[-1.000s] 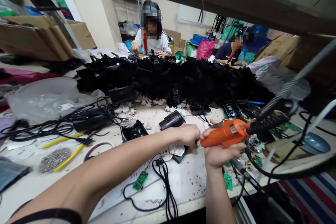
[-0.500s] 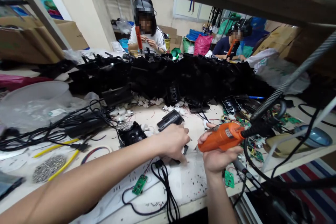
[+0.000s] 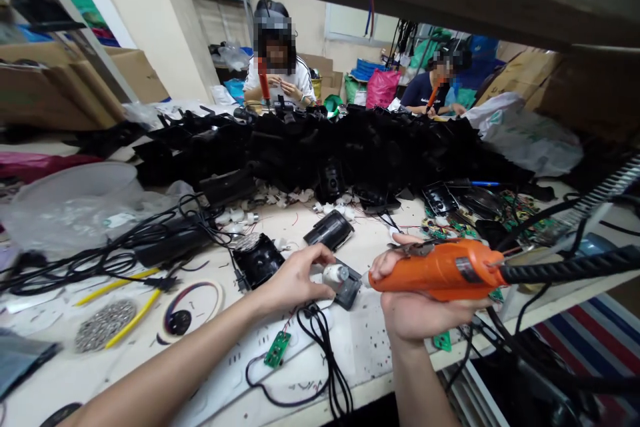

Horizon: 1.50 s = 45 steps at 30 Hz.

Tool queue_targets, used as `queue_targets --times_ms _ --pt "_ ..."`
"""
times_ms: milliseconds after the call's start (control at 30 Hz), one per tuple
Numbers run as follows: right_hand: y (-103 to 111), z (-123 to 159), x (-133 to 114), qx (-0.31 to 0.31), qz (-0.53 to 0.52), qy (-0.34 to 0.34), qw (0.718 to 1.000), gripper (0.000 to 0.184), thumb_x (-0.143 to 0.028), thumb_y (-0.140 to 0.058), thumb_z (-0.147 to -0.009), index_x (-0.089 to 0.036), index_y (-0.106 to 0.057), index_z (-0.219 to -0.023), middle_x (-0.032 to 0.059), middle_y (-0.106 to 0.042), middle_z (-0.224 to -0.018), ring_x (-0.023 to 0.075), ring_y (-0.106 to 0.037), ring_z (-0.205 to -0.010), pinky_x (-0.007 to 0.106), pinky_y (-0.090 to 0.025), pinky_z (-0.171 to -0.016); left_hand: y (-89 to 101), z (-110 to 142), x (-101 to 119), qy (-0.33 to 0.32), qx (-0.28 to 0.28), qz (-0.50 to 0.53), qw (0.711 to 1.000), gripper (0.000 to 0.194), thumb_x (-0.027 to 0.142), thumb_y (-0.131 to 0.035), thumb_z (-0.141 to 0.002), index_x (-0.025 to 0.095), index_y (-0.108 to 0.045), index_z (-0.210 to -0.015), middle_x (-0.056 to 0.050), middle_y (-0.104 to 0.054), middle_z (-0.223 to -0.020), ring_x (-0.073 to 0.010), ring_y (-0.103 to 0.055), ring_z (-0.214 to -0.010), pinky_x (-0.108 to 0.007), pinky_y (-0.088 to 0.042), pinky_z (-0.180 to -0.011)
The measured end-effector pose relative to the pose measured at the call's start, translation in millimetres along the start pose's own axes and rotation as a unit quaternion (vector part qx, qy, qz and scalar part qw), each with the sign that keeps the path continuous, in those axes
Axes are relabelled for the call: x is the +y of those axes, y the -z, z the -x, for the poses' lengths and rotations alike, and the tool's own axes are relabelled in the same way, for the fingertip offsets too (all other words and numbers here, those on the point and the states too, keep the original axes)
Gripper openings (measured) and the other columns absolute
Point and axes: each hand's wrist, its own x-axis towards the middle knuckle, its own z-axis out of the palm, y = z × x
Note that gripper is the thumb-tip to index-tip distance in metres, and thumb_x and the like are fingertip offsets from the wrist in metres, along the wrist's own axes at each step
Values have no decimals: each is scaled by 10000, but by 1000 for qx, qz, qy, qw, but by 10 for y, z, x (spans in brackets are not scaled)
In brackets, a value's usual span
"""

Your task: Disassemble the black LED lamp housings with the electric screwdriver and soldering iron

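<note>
My right hand (image 3: pixel 417 310) grips an orange electric screwdriver (image 3: pixel 440 271), held level above the bench with its tip pointing left and a black cable trailing right. My left hand (image 3: pixel 295 277) rests on the white bench top, its fingers pinching a small black part with a white round piece (image 3: pixel 340 278), just left of the screwdriver's tip. A black cable (image 3: pixel 320 340) and a small green circuit board (image 3: pixel 278 349) lie in front of that hand.
A long heap of black plastic housings (image 3: pixel 320 147) crosses the bench. At left lie tangled black cables (image 3: pixel 125 240), yellow-handled pliers (image 3: pixel 120 293), a pile of screws (image 3: pixel 103 323) and a tape roll (image 3: pixel 193 297). Green boards (image 3: pixel 500 210) sit at right. Two people work across the bench.
My left hand has pulled back from the screwdriver's tip and lowered onto the small part on the bench. The screwdriver has levelled out and shifted slightly right.
</note>
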Motion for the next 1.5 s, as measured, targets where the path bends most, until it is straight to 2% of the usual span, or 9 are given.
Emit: queue_targets --times_ms 100,400,533,633,767,933,1100,1267,1500 --pt "-45 30 71 -27 -20 -2 999 696 -832 -320 -743 -250 -686 -849 13 -624 -537 191 -550 -457 304 -423 -415 7 -54 52 -3 -21 -44 999 584 212 -812 -590 203 -622 -1142 -51 -650 -1067 -234 -598 -989 -347 -460 -868" --pt "-51 6 -44 14 38 21 999 798 -898 -337 -678 -206 -693 -852 9 -616 -490 193 -551 -427 303 -433 -398 -94 -141 28 5 -42 13 999 449 207 -792 -600 185 -683 -1035 -40 -646 -1013 -180 -612 -871 -284 -495 -785" --pt "-35 4 -139 30 41 18 999 804 -902 -370 -656 -198 -698 -862 9 -603 -489 192 -539 -429 307 -423 -398 -107 -179 39 -62 -46 -127 989 410 275 -803 -622 194 -662 -998 -39 -648 -966 -231 -576 -949 -334 -457 -832" --pt "-11 11 -111 22 39 21 999 773 -885 -385 -664 -211 -703 -870 12 -609 -505 193 -537 -436 317 -423 -410 -69 -228 84 -70 -62 -192 977 454 343 -835 -579 192 -639 -960 -41 -636 -963 -259 -548 -973 -355 -434 -839" --pt "48 8 29 15 27 -13 999 715 -851 -354 -700 -244 -697 -854 20 -614 -526 189 -526 -443 304 -404 -397 -54 -258 69 -28 -82 -136 987 480 320 -865 -529 171 -608 -906 -32 -606 -963 -230 -561 -916 -320 -439 -799" --pt "110 -27 198 15 -1 -32 999 703 -821 -340 -706 -205 -653 -838 15 -600 -513 189 -510 -416 300 -392 -378 -101 -211 -50 -17 -55 -44 997 490 300 -872 -537 182 -576 -909 -15 -599 -989 -216 -558 -954 -309 -428 -833" --pt "82 -41 224 29 5 -30 999 771 -894 -363 -634 -198 -636 -823 -3 -571 -493 176 -487 -392 290 -378 -356 -128 -196 -73 -30 -46 -75 996 481 288 -866 -543 186 -577 -915 -23 -585 -1005 -217 -546 -947 -323 -432 -830" --pt "62 -50 216 6 6 -30 1000 731 -875 -352 -667 -232 -657 -835 2 -571 -501 180 -481 -389 297 -371 -350 -133 -200 -37 -52 -50 -88 994 457 264 -851 -580 194 -637 -978 -11 -592 -960 -205 -558 -927 -309 -435 -819" --pt "-19 -154 241 8 22 -91 996 771 -901 -355 -608 -195 -624 -763 -15 -544 -448 138 -446 -335 249 -336 -327 -141 -221 -18 -45 -48 -66 996 390 253 -859 -553 192 -689 -898 -3 -609 -899 -192 -580 -864 -292 -447 -775"
